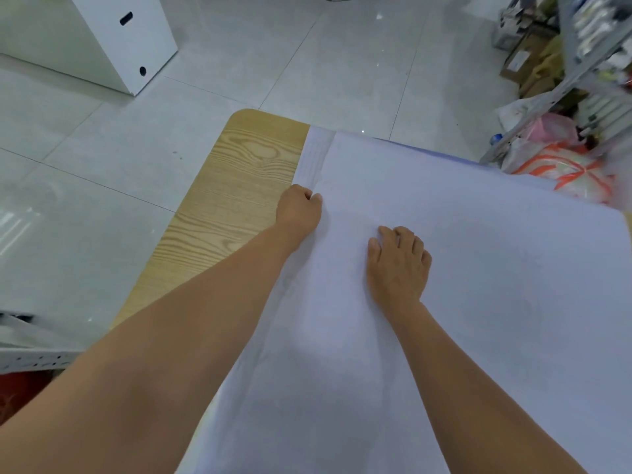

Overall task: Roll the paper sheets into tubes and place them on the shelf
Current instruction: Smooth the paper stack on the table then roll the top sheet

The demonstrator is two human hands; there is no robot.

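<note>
Left hand [298, 208] is pinching the paper sheet [478, 268] by its left edge; right hand [396, 265] is resting loose-fingered on it.

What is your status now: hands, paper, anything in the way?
Left hand pinches left edge of top sheet. Right hand rests on it. Sheet not yet rolled, lying on wooden table. Nothing lies on it.

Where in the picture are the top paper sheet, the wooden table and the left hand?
top paper sheet [478, 268], head view, its bare middle
wooden table [239, 172], head view, bare top beside the paper
left hand [298, 213], head view, its back
</note>
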